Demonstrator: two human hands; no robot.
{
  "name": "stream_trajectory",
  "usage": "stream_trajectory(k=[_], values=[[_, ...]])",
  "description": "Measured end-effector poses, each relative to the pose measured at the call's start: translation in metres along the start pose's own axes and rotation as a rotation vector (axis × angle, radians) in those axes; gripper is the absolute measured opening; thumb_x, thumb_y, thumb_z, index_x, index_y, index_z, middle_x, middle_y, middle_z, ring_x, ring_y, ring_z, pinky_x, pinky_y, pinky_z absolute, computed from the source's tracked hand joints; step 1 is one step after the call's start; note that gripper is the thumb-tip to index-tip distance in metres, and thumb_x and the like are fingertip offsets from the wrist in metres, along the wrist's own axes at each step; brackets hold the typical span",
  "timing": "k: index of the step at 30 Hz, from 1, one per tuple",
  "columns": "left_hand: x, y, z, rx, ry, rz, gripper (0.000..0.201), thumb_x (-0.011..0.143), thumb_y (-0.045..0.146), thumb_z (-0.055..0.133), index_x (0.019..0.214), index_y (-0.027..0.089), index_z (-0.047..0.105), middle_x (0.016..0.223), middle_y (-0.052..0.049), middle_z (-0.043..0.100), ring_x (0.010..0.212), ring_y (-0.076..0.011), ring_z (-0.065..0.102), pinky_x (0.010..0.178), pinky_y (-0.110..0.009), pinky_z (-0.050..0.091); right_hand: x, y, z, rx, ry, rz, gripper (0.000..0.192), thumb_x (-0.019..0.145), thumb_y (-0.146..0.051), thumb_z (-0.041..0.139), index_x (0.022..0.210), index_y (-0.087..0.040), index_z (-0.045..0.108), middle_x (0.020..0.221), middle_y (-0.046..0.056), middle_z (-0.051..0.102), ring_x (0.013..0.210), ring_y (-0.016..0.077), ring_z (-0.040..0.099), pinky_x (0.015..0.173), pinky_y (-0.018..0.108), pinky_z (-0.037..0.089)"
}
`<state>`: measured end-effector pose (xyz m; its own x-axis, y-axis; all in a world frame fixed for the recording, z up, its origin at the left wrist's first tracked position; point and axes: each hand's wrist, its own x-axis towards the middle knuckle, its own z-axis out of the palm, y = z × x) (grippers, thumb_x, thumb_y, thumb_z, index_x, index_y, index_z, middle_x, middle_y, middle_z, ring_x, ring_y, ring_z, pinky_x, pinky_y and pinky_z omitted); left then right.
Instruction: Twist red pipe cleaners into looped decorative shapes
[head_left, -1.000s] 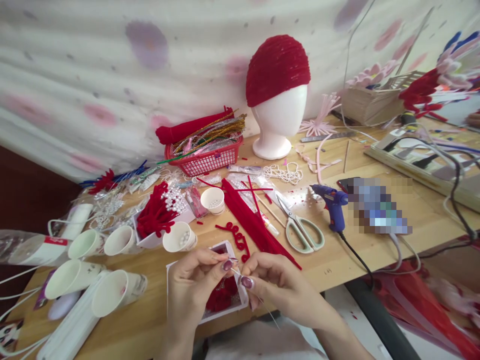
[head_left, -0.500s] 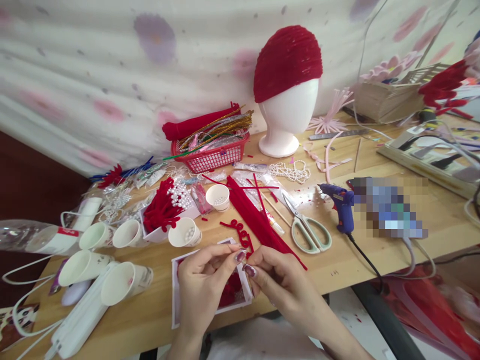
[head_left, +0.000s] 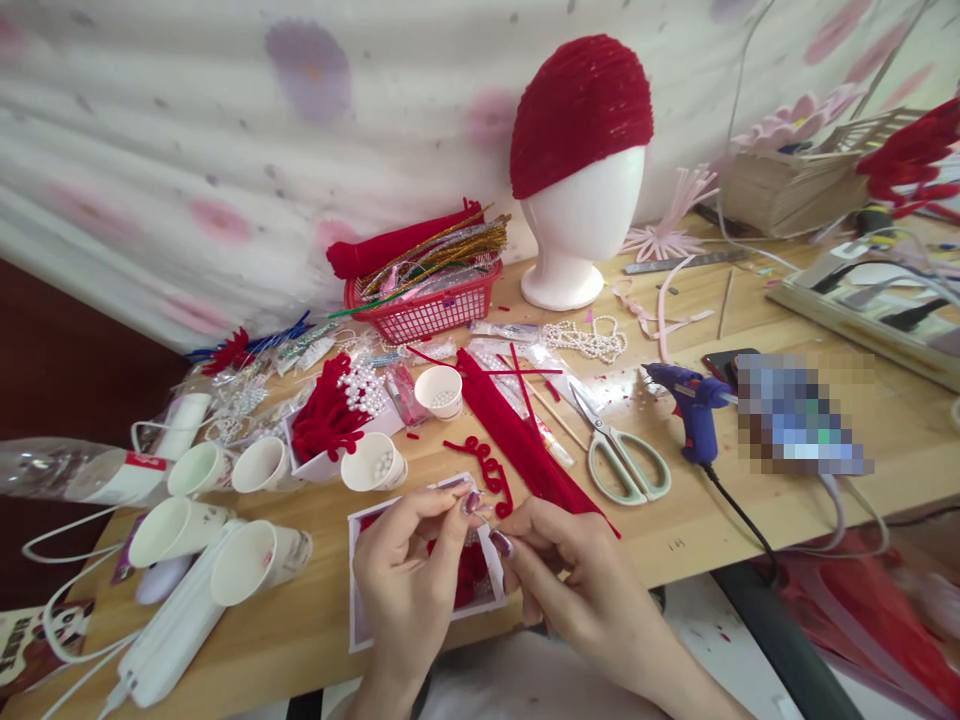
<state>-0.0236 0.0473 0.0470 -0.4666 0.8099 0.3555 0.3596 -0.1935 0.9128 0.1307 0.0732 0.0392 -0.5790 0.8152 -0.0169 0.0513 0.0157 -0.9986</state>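
My left hand (head_left: 409,570) and my right hand (head_left: 577,575) meet fingertip to fingertip above a small white tray (head_left: 358,610) with red pieces in it. Both hands pinch something very small between thumb and forefinger; in earlier frames it looked like a thin wire, now it is too small to make out. A curled red pipe cleaner piece (head_left: 486,472) lies just beyond the fingers. A bundle of red pipe cleaners (head_left: 517,440) stretches across the wooden table (head_left: 675,520).
Several paper cups (head_left: 259,562), some with pearls, lie at the left. Scissors (head_left: 619,450) and a blue glue gun (head_left: 694,405) are at the right. A red basket (head_left: 424,305) and a foam head with a red cap (head_left: 577,150) stand at the back.
The view shifted slightly, so everything sits lower and to the right. My fingertips have come closer together and the thin wire seen before is no longer visible.
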Motion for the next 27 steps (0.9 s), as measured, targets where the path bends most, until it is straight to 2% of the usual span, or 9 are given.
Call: stream_trajectory(k=[4, 7, 9, 13, 15, 19, 23, 27], values=[[-0.003, -0.002, 0.000, 0.022, 0.016, 0.034, 0.010, 0.080, 0.011, 0.071, 0.077, 0.021, 0.072, 0.076, -0.001, 0.080, 0.065, -0.0159, 0.077, 0.063, -0.018, 0.062, -0.001, 0.000, 0.001, -0.047, 0.009, -0.035, 0.018, 0.098, -0.021, 0.047, 0.080, -0.020, 0.051, 0.059, -0.005, 0.053, 0.049, 0.0079, 0.050, 0.047, 0.017, 0.038], [-0.002, 0.000, 0.000, 0.013, 0.040, -0.001, 0.011, 0.079, 0.011, 0.071, 0.077, 0.021, 0.073, 0.079, -0.002, 0.080, 0.070, -0.0172, 0.077, 0.066, -0.021, 0.062, -0.002, 0.001, 0.002, -0.074, 0.022, -0.028, 0.019, 0.098, -0.022, 0.048, 0.079, -0.020, 0.051, 0.059, -0.004, 0.053, 0.050, 0.0086, 0.051, 0.046, 0.018, 0.038], [0.002, 0.000, -0.001, -0.039, 0.021, -0.106, 0.009, 0.079, 0.013, 0.073, 0.076, 0.022, 0.076, 0.079, -0.002, 0.081, 0.069, -0.0175, 0.077, 0.065, -0.021, 0.062, -0.001, 0.003, 0.003, 0.000, 0.020, 0.011, 0.020, 0.099, -0.026, 0.048, 0.080, -0.020, 0.052, 0.061, -0.004, 0.056, 0.049, 0.0088, 0.052, 0.045, 0.018, 0.039], [0.011, -0.004, -0.006, -0.303, -0.105, -0.364, 0.004, 0.074, 0.022, 0.082, 0.075, 0.020, 0.079, 0.069, -0.003, 0.080, 0.058, -0.0172, 0.075, 0.059, -0.022, 0.063, 0.001, 0.007, 0.003, 0.222, -0.007, 0.088, 0.024, 0.101, -0.036, 0.049, 0.083, -0.020, 0.052, 0.062, -0.003, 0.059, 0.047, 0.0086, 0.051, 0.045, 0.018, 0.041], [0.012, -0.007, -0.007, -0.383, -0.110, -0.417, 0.006, 0.074, 0.024, 0.083, 0.074, 0.020, 0.079, 0.069, -0.002, 0.080, 0.056, -0.0157, 0.074, 0.059, -0.021, 0.062, 0.001, 0.008, 0.003, 0.227, -0.002, 0.090, 0.023, 0.101, -0.035, 0.050, 0.083, -0.020, 0.053, 0.062, -0.003, 0.059, 0.047, 0.0082, 0.052, 0.045, 0.018, 0.041], [0.009, -0.006, -0.005, -0.379, -0.044, -0.416, 0.007, 0.076, 0.025, 0.082, 0.074, 0.020, 0.078, 0.071, -0.003, 0.081, 0.059, -0.0157, 0.075, 0.061, -0.020, 0.062, 0.001, 0.009, 0.005, 0.128, 0.032, 0.058, 0.023, 0.100, -0.031, 0.050, 0.081, -0.019, 0.054, 0.061, -0.003, 0.058, 0.048, 0.0078, 0.052, 0.045, 0.017, 0.039], [0.008, -0.002, -0.001, -0.380, 0.018, -0.412, 0.008, 0.073, 0.025, 0.085, 0.076, 0.020, 0.079, 0.071, -0.001, 0.081, 0.060, -0.0148, 0.075, 0.062, -0.019, 0.063, 0.003, 0.011, 0.006, 0.130, 0.075, 0.032, 0.022, 0.100, -0.032, 0.050, 0.083, -0.019, 0.056, 0.063, -0.001, 0.061, 0.048, 0.0088, 0.055, 0.045, 0.018, 0.041], [0.012, -0.001, 0.000, -0.395, 0.005, -0.468, 0.013, 0.072, 0.027, 0.086, 0.079, 0.019, 0.079, 0.075, -0.002, 0.081, 0.064, -0.0153, 0.076, 0.064, -0.020, 0.064, 0.009, 0.010, 0.006, -0.024, 0.140, -0.072, 0.020, 0.098, -0.028, 0.052, 0.083, -0.019, 0.059, 0.063, 0.000, 0.062, 0.049, 0.0099, 0.055, 0.045, 0.019, 0.041]])
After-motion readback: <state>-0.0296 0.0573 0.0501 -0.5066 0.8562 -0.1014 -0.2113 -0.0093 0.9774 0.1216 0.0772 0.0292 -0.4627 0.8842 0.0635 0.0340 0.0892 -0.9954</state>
